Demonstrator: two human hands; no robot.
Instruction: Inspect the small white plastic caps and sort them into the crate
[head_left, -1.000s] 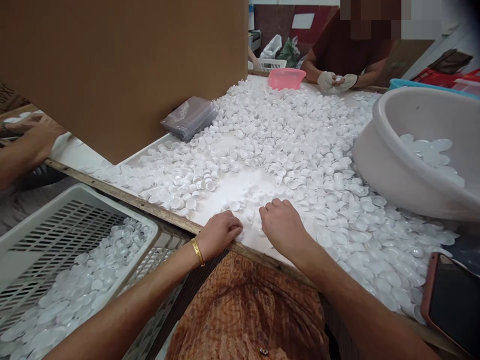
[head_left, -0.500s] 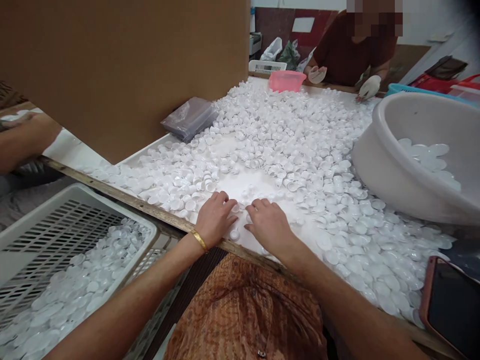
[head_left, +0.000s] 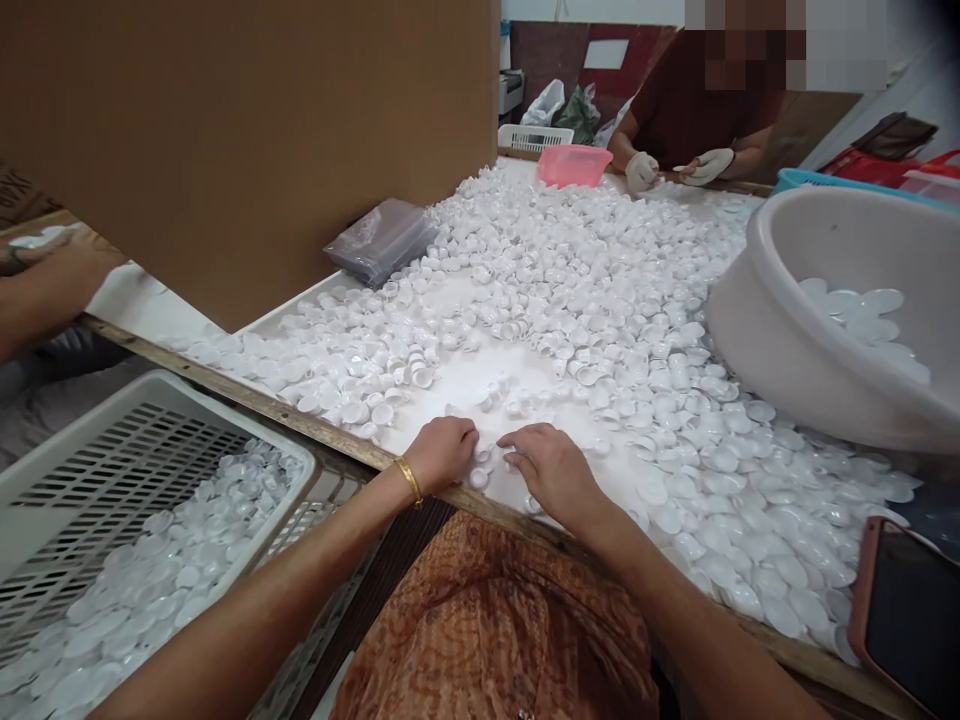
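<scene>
My L hand [head_left: 444, 452], ctr frame, is curled; can't tell if gripping. My R hand [head_left: 553, 468] is parted, thumb off index. Small white pcs [head_left: 478, 478] btwn: best nudged gently, clear of white pile [head_left: 570, 260], upper ctr.

Looks like a workshop or small factory room. Shows first in the long table [head_left: 499, 365], edged in rough wood and heaped nearly to its far edge with small white pieces [head_left: 585, 280], all much alike. Points to bulk goods again in the big grey tub [head_left: 787, 345] by the right edge and the slatted basket [head_left: 82, 430] below the near edge at left. Shared with co-workers: across the far edge, a person [head_left: 697, 120] in pale gloves [head_left: 709, 167]; toward the left end, another person's arm [head_left: 56, 285]. Fits also with the tall cardboard [head_left: 262, 150] over the table's left side.
</scene>
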